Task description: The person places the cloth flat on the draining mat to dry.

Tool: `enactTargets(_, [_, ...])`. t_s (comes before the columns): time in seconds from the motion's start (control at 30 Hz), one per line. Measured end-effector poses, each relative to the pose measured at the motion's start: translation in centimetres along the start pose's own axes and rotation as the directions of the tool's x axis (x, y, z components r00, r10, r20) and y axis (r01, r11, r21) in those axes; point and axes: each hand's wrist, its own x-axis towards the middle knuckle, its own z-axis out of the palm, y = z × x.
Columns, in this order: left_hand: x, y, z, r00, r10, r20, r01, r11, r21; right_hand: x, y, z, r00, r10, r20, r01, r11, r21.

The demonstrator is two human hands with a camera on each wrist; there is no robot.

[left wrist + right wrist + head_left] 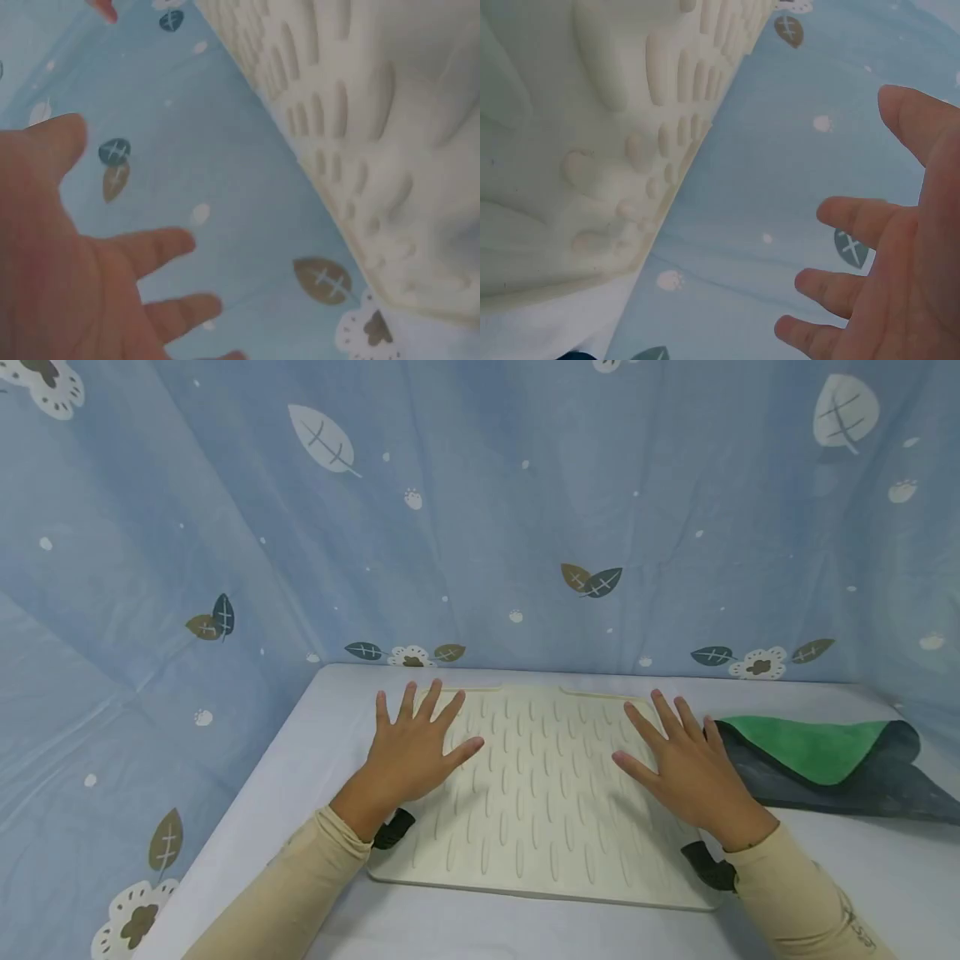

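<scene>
A cream ribbed silicone mat (543, 793) lies flat on the white table (862, 868). My left hand (415, 745) is spread with straight fingers over the mat's left part. My right hand (686, 762) is spread the same way over its right part. Both palms face down and hold nothing. In the left wrist view the left hand (67, 262) shows with fingers splayed beside the mat (360, 112). In the right wrist view the right hand (885, 277) is likewise splayed next to the mat (607, 112). Whether the palms press the mat or hover just above it is unclear.
A folded cloth (825, 760), green on top and dark grey beneath, lies on the table to the right of the mat. A blue leaf-patterned fabric backdrop (480, 510) closes off the back and the left side. Black wrist-camera straps (395, 828) sit at both cuffs.
</scene>
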Motion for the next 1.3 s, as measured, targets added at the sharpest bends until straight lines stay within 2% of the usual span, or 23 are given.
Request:
enactTargets(0.13, [0.3,-1.5,-0.4,0.999,-0.009,0.031,0.009,1.000,-0.001,0.0,0.2,0.1,1.000,-0.012,-0.015,0.012,1.000,0.016])
enactTargets(0.27, [0.7,-3.9,-0.5,0.996,-0.052,0.079,0.057,0.996,-0.063,0.1,1.2,0.3,0.996,-0.040,-0.086,0.040,0.999,-0.003])
enactTargets(0.37, [0.9,-5.6,-0.1,0.987,-0.087,0.132,0.100,0.991,-0.094,0.2,2.4,0.5,0.987,-0.044,-0.153,0.041,0.999,-0.022])
enactTargets(0.5, [1.2,-7.4,0.7,0.971,-0.139,0.193,0.155,0.986,-0.070,0.6,4.6,0.7,0.979,-0.020,-0.201,0.017,1.000,-0.016])
enactTargets(0.67, [1.6,-8.3,1.3,0.966,-0.161,0.203,0.175,0.983,-0.051,0.8,7.8,0.7,0.989,0.078,-0.123,-0.075,0.997,0.028])
enactTargets(0.83, [2.0,-8.4,2.0,0.970,-0.155,0.187,0.164,0.986,-0.036,0.5,10.6,1.1,0.990,0.109,-0.092,-0.108,0.994,0.020])
enactTargets(1.07, [2.2,-8.4,2.4,0.973,-0.153,0.175,0.159,0.987,-0.021,0.2,12.6,1.6,0.985,0.171,-0.003,-0.171,0.985,-0.005])
enactTargets(1.2, [2.3,-8.4,2.5,0.972,-0.156,0.176,0.162,0.987,-0.020,-0.1,13.2,1.9,0.971,0.229,0.063,-0.229,0.973,-0.012])
enactTargets(1.3, [2.3,-8.4,2.5,0.972,-0.156,0.175,0.163,0.986,-0.025,-0.2,13.5,2.0,0.951,0.276,0.137,-0.276,0.961,-0.013])
